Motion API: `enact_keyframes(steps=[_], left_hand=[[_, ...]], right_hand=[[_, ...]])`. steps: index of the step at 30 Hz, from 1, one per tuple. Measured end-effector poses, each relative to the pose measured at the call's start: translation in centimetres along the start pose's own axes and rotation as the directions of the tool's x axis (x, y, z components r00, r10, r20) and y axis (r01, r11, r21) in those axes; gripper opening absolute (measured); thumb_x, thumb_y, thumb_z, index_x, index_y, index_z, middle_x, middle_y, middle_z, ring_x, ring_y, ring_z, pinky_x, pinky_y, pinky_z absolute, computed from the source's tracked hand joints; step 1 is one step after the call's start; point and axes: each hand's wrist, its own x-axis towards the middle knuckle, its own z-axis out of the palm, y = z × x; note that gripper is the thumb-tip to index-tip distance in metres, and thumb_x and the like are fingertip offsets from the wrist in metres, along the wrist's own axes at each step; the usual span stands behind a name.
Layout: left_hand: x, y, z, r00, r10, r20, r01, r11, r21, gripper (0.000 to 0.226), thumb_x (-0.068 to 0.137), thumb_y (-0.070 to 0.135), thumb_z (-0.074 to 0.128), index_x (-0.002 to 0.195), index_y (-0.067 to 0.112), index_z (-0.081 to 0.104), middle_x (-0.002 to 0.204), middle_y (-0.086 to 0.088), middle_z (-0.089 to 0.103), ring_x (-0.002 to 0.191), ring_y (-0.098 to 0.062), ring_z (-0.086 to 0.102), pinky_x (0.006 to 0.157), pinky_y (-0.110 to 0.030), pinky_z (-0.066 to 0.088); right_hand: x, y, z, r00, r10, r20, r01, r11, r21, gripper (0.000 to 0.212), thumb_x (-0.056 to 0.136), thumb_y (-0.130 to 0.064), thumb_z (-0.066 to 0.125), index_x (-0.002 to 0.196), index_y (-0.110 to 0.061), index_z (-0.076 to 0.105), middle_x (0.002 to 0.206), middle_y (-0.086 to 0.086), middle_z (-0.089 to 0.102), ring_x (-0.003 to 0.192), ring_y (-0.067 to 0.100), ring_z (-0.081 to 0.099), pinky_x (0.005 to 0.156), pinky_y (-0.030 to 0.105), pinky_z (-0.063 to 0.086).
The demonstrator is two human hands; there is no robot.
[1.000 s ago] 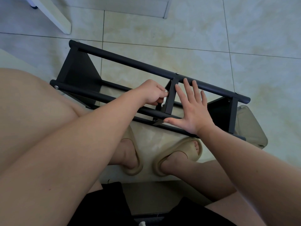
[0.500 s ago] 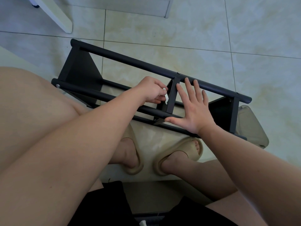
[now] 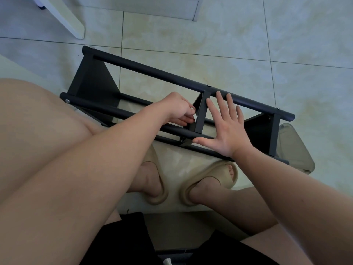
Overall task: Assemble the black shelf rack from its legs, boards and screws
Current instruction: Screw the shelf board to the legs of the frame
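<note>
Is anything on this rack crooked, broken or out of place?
Nothing stands out. The black rack lies on its side, as fits assembly. The left hand pinches a small white item at the middle board; the right hand touches the rack.

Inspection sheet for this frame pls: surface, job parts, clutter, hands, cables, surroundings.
Surface: pale tiled floor; the rack lies on it.
Job's things: black shelf rack on its side, three boards between its legs; screw head at a leg end.
Clutter: beige sheet-like thing at the rack's right end; cannot tell what it is.
Hands: left hand pinches a small pale item beside the middle board; right hand flat on the rack, fingers spread.
Cables: nothing seen.
Surroundings: white furniture leg; beige slippers on the person's feet.
</note>
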Motion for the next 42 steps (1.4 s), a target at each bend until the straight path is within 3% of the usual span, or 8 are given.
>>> enact_keyframes(steps=[13, 27, 35, 42], left_hand=[[-0.2, 0.1, -0.5, 0.984, -0.151, 0.089, 0.146, 0.988, 0.057, 0.011, 0.102, 0.018, 0.056, 0.095, 0.013, 0.063, 0.064, 0.006, 0.073, 0.067, -0.009, 0.065, 0.064, -0.026, 0.052], [-0.6, 0.3, -1.0, 0.982, -0.133, 0.135, 0.095, 0.963, 0.252, 0.018, 0.104, 0.023, 0.051, 0.094, 0.017, 0.065, 0.077, 0.01, 0.076, 0.084, -0.011, 0.066, 0.073, -0.029, 0.047], [-1.0, 0.1, -1.2, 0.989, -0.084, 0.122, 0.035, 0.932, 0.36, 0.017, 0.103, 0.02, 0.052, 0.091, 0.02, 0.064, 0.073, 0.012, 0.076, 0.081, -0.01, 0.065, 0.072, -0.03, 0.043], [-1.4, -0.3, -1.4, 0.991, -0.02, 0.133, -0.045, 0.884, 0.465, 0.024, 0.1, 0.014, 0.057, 0.08, 0.021, 0.068, 0.071, 0.014, 0.073, 0.072, -0.005, 0.062, 0.066, -0.023, 0.04]], right_hand=[[-0.3, -0.4, 0.0, 1.0, 0.0, 0.005, 0.0, 1.0, -0.009, 0.123, 0.066, -0.098, 0.033, 0.163, -0.027, 0.008, 0.17, 0.003, -0.01, 0.155, 0.03, -0.016, 0.124, 0.056, 0.0], [-0.3, -0.4, 0.0, 1.0, -0.005, -0.007, 0.005, 1.0, -0.003, 0.123, 0.066, -0.098, 0.033, 0.163, -0.026, 0.009, 0.17, 0.004, -0.01, 0.156, 0.03, -0.015, 0.124, 0.056, 0.0], [-0.3, -0.3, 0.2, 1.0, -0.006, -0.004, 0.006, 1.0, -0.019, 0.123, 0.067, -0.099, 0.031, 0.163, -0.027, 0.007, 0.17, 0.003, -0.011, 0.156, 0.029, -0.016, 0.124, 0.055, 0.0], [-0.3, -0.3, 0.2, 1.0, -0.009, -0.011, 0.009, 1.0, -0.019, 0.123, 0.067, -0.1, 0.027, 0.163, -0.027, 0.007, 0.17, 0.004, -0.01, 0.156, 0.03, -0.016, 0.124, 0.055, 0.0]])
